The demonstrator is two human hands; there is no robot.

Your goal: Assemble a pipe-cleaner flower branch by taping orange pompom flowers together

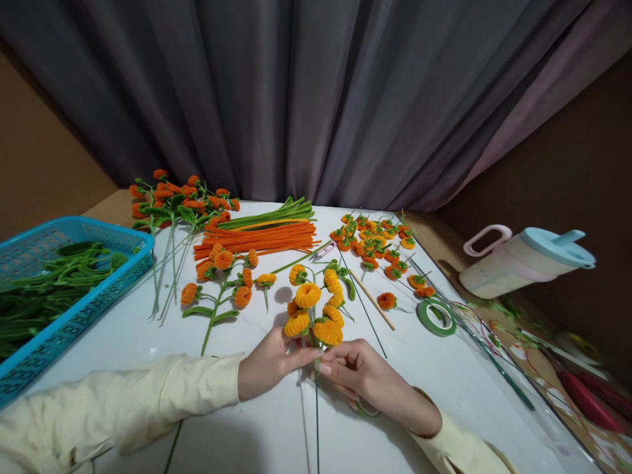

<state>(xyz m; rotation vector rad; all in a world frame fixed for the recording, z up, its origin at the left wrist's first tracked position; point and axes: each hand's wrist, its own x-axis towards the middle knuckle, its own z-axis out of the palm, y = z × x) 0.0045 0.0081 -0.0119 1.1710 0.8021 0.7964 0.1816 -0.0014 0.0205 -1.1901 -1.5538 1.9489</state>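
A pipe-cleaner flower spray (pixel 309 296) with several yellow-orange blooms stands upright between my hands. My left hand (pixel 276 361) is closed, thumb and fingers pinching its stem just under the lowest blooms. My right hand (pixel 363 375) pinches the same stem slightly lower, its other fingers curled. Beneath the right palm shows part of a green ring, perhaps a tape roll (pixel 368 411), mostly hidden. The thin dark green stem wire (pixel 317 428) runs down toward the front edge. Left of my hands lies an orange flower spray (pixel 217 296) with green leaves.
Green leaves fill a blue basket (pixel 143 247) at left. Orange pipe cleaners (pixel 257 238) and green pipe cleaners (pixel 276 214) lie behind. Small flower heads (pixel 375 240), a wooden stick (pixel 372 301) and green tape (pixel 437 317) sit at right, near a lidded cup (pixel 518 263).
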